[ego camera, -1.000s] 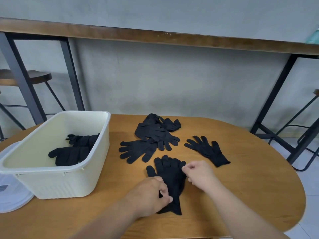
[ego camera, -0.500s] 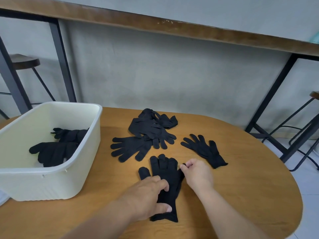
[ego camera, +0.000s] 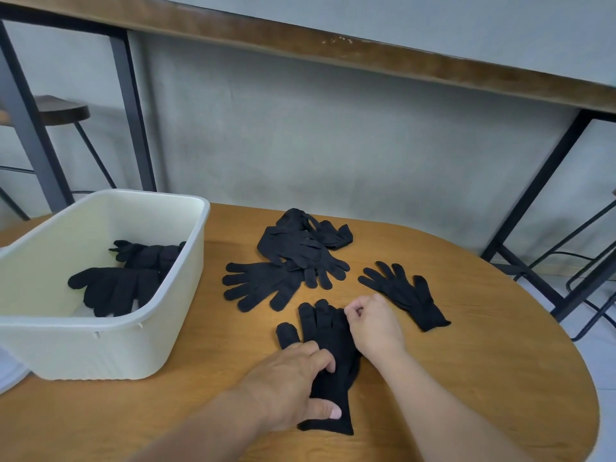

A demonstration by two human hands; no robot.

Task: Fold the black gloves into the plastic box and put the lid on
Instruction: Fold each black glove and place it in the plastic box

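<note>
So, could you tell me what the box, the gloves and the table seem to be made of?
The box looks like cream plastic, smooth with a faint sheen and fine moulded ribs on its wall. The gloves look like soft black knit fabric, matte and limp. The table shows brown wood grain, though it could be veneer.
</note>
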